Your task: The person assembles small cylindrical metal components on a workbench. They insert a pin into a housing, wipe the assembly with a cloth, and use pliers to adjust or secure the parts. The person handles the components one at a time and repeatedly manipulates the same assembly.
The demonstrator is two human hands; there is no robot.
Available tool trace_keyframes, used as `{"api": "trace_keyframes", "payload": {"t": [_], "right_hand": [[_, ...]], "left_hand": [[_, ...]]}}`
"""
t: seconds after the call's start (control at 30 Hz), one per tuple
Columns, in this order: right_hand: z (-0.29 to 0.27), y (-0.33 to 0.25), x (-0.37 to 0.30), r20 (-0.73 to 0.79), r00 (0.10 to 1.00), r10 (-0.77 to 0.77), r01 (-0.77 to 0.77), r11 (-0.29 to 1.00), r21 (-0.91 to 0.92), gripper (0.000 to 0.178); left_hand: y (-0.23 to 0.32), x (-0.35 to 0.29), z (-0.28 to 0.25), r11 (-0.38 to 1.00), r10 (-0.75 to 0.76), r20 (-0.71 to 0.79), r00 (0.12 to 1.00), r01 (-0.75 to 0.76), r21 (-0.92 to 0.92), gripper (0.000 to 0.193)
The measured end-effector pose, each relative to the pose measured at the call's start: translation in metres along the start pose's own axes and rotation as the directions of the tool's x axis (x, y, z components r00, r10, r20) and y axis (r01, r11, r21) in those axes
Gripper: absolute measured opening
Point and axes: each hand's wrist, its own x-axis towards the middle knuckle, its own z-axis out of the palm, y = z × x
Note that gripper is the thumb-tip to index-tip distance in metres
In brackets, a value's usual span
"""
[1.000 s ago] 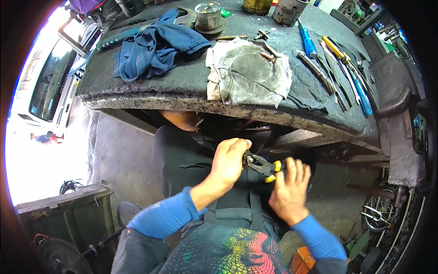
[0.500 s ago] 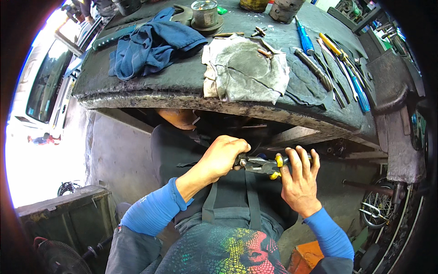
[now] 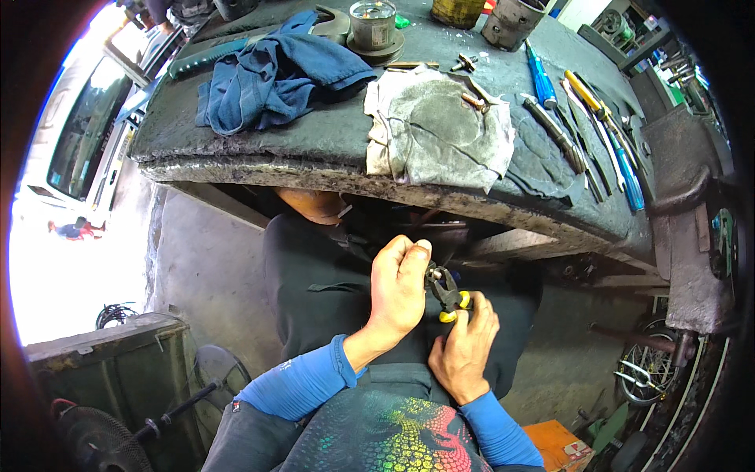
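Over my lap, my left hand (image 3: 399, 287) is closed in a fist, thumb uppermost, round a small metal part (image 3: 436, 274) with a shiny round end. Most of that part is hidden by the fingers. My right hand (image 3: 467, 346) grips pliers (image 3: 446, 294) with yellow-and-black handles from below. The jaws slant up to the left and meet the small metal part beside my left hand; whether they bite on it I cannot tell.
Ahead stands a dark workbench (image 3: 291, 175) with a thick worn edge. On it lie a blue cloth (image 3: 275, 75), a stained pale rag (image 3: 432, 126), screwdrivers (image 3: 541, 79) and a metal can (image 3: 373, 27). A vise (image 3: 684, 165) is at right, a metal box (image 3: 110, 346) at lower left.
My right hand has moved left and toward my body, its fingers drawing in round the handles. The pliers have swung from nearly level to a slant. My left fist has turned more upright.
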Motion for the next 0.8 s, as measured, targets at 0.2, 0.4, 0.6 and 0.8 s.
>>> {"api": "trace_keyframes", "payload": {"t": [0.2, 0.4, 0.6, 0.8], "right_hand": [[-0.046, 0.031, 0.006, 0.012, 0.991, -0.132, 0.132, 0.991, -0.019, 0.057], [-0.090, 0.023, -0.003, 0.191, 0.972, 0.134, -0.215, 0.833, 0.510, 0.036], [-0.172, 0.033, 0.065, -0.229, 0.973, -0.013, 0.054, 0.983, 0.175, 0.022], [-0.216, 0.084, 0.145, -0.362, 0.930, 0.066, -0.146, 0.969, -0.198, 0.022]], "left_hand": [[0.024, -0.004, -0.016, 0.985, 0.105, 0.074, 0.992, -0.093, -0.149, 0.025], [0.038, -0.011, -0.021, 0.931, 0.342, 0.134, 0.930, -0.317, -0.180, 0.021], [0.060, -0.021, -0.028, 0.892, 0.447, 0.147, 0.882, -0.427, -0.149, 0.014], [0.079, -0.029, -0.027, 0.811, 0.584, 0.172, 0.793, -0.581, -0.073, 0.011]]}}
